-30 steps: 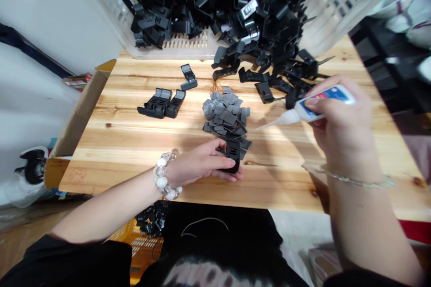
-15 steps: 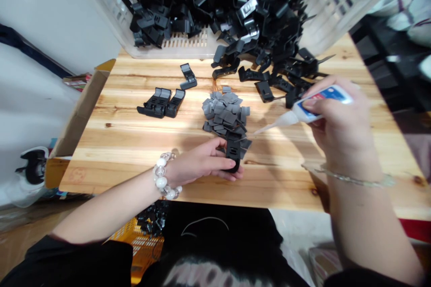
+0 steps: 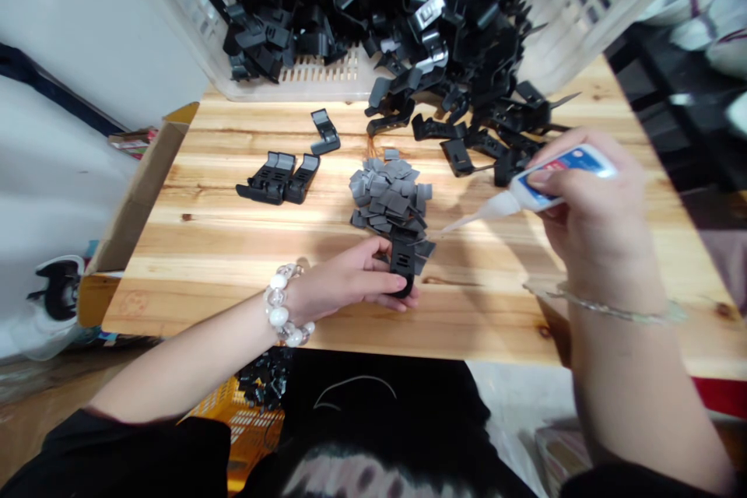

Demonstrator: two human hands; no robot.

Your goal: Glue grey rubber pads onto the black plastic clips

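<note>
My left hand [image 3: 365,278] is closed around a black plastic clip [image 3: 402,266], at the near edge of a pile of small grey pads [image 3: 390,191]. To the right, my right hand [image 3: 583,198] grips a white glue bottle with a blue label [image 3: 566,175]. Its long thin nozzle points down and left, the tip just right of the pads and apart from the clip. Left of the pile, several black clips with grey pads [image 3: 277,177] lie side by side, and a single one [image 3: 325,132] is behind them.
A white plastic basket [image 3: 327,87] full of black clips stands at the back of the wooden table [image 3: 222,249]. Loose black clips [image 3: 484,132] spill out in front of it. An orange basket [image 3: 245,428] holding dark parts is below the near edge.
My right hand and the bottle have shifted very slightly to the right. My left hand still holds the clip in nearly the same place.
</note>
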